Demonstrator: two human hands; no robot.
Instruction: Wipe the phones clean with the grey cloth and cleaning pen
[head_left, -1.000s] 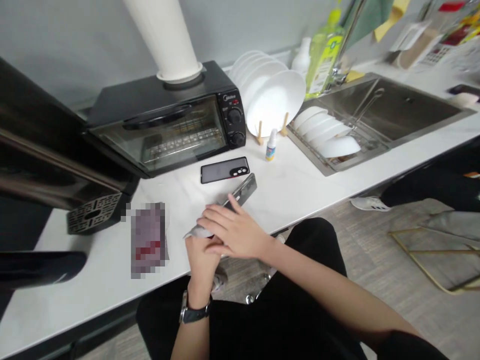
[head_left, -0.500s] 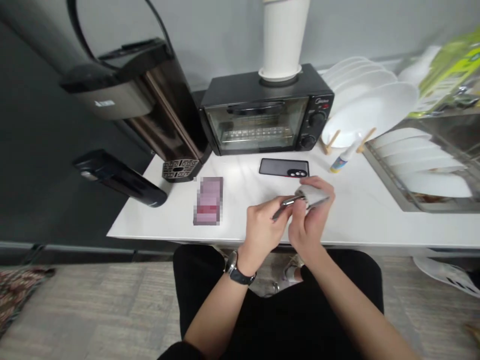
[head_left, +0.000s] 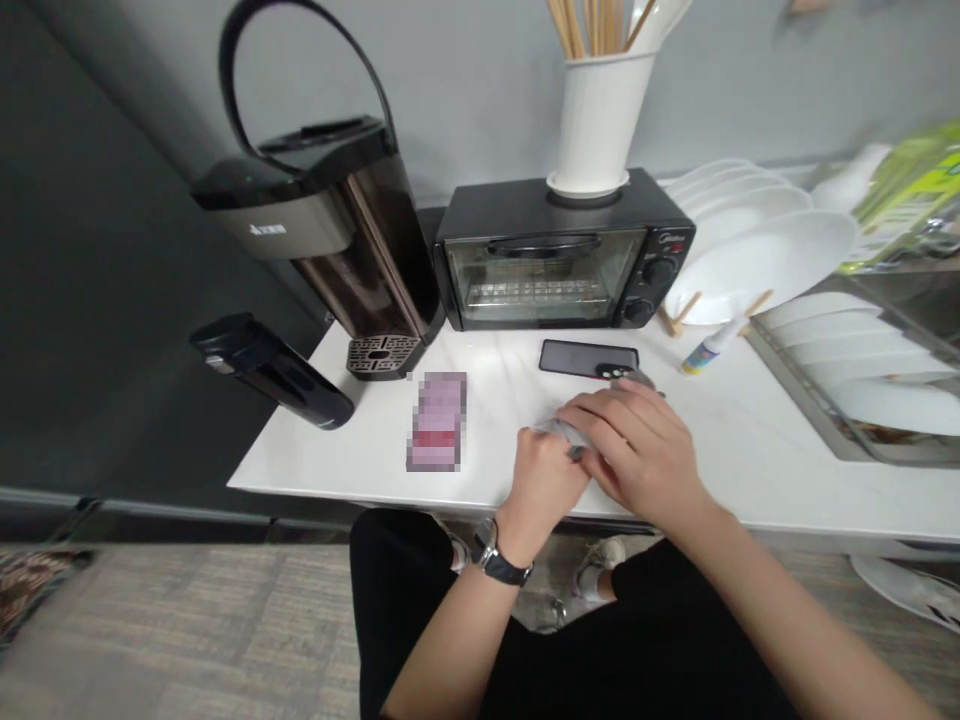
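Near the counter's front edge my two hands meet over a small grey item (head_left: 564, 431), perhaps a cloth, blurred and mostly covered. My left hand (head_left: 546, 475), with a watch at the wrist, is closed around its left part. My right hand (head_left: 641, 450) lies over the top, its fingers together and reaching across to the left hand. A bit of grey shows beyond the right knuckles. Just behind the hands a dark-cased phone (head_left: 574, 357) lies on the white counter (head_left: 495, 400). To the left lies a pixelated pinkish phone-like object (head_left: 438, 415).
A black toaster oven (head_left: 555, 270) stands behind, a white chopstick pot (head_left: 604, 120) on top. At left are a tall dispenser (head_left: 375, 260) and a dark bottle (head_left: 281, 375). A small glue-like bottle (head_left: 705, 350), plates (head_left: 787, 250) and a sink-side rack (head_left: 795, 400) are right.
The right hand has turned over, and its fingers now cover the grey item. The slim metallic object seen between the hands before is hidden. The view has shifted, so the counter things appear lower and farther right.
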